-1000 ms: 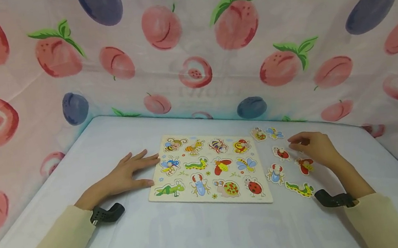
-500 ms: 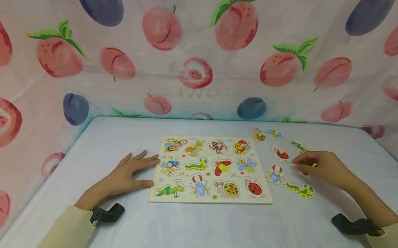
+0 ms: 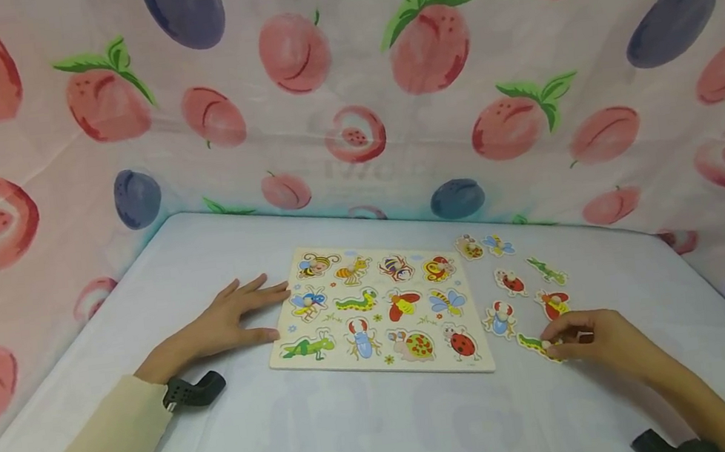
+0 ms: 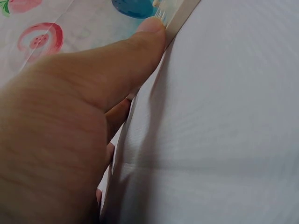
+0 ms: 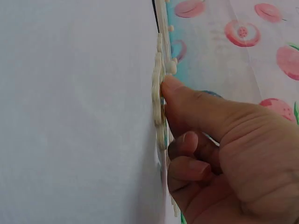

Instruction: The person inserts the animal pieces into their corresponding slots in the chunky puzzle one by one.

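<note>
My right hand (image 3: 608, 347) pinches the green-and-yellow caterpillar puzzle piece (image 3: 530, 343) between thumb and forefinger, covering its right end. In the right wrist view the thumb presses in beside the thin wooden edges of pieces, with the other fingers curled below. A wooden insect puzzle board (image 3: 344, 360) lies left of it, showing rows of printed bugs. At the board's left edge rests my left hand (image 3: 226, 322), fingers spread, with its thumb touching the edge in the left wrist view. Close to the right hand are a red-winged bug piece (image 3: 554, 302) and a stag beetle piece (image 3: 500, 319).
Behind these lie a ladybug piece (image 3: 510, 282), a grasshopper piece (image 3: 547, 271), a snail piece (image 3: 469, 246) and a blue-winged insect piece (image 3: 497, 245). A white cloth (image 3: 386, 432) covers the table. Fruit-print fabric (image 3: 298, 136) rises along the back and sides.
My right hand has come down toward me, from the grasshopper piece past the red-winged bug to the caterpillar, uncovering the first two. The left hand has stayed still.
</note>
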A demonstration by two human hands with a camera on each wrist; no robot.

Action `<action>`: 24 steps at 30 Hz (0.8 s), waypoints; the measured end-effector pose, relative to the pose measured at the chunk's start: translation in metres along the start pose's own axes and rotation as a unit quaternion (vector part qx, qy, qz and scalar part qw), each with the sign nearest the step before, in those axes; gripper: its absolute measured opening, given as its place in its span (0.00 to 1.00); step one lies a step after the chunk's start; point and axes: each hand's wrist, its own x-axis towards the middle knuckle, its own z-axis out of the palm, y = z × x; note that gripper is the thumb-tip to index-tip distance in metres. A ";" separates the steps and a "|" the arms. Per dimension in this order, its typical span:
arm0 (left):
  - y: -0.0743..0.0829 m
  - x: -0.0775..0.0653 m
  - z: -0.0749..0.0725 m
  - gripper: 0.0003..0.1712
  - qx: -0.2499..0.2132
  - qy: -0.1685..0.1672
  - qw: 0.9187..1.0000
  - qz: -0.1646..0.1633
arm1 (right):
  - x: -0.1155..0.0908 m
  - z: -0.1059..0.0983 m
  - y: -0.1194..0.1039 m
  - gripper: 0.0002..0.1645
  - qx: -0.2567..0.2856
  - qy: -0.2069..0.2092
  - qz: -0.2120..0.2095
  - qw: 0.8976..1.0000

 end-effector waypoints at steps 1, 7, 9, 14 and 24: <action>0.000 0.000 0.000 0.41 0.001 -0.001 1.000 0.000 | -0.001 0.001 -0.001 0.14 -0.004 0.008 -0.007 1.000; 0.000 0.000 0.000 0.41 0.000 0.001 1.000 0.000 | -0.003 0.005 -0.006 0.10 -0.018 0.034 -0.059 0.998; -0.001 0.000 0.001 0.41 0.000 0.001 1.000 -0.001 | -0.003 0.004 -0.006 0.09 -0.029 0.039 -0.068 0.997; -0.001 0.000 0.000 0.40 0.002 0.001 1.000 -0.007 | 0.007 -0.004 -0.020 0.10 -0.032 0.056 -0.125 0.990; -0.002 -0.001 0.001 0.40 0.001 0.006 1.000 0.002 | 0.082 0.022 -0.099 0.08 0.021 -0.014 -0.298 0.954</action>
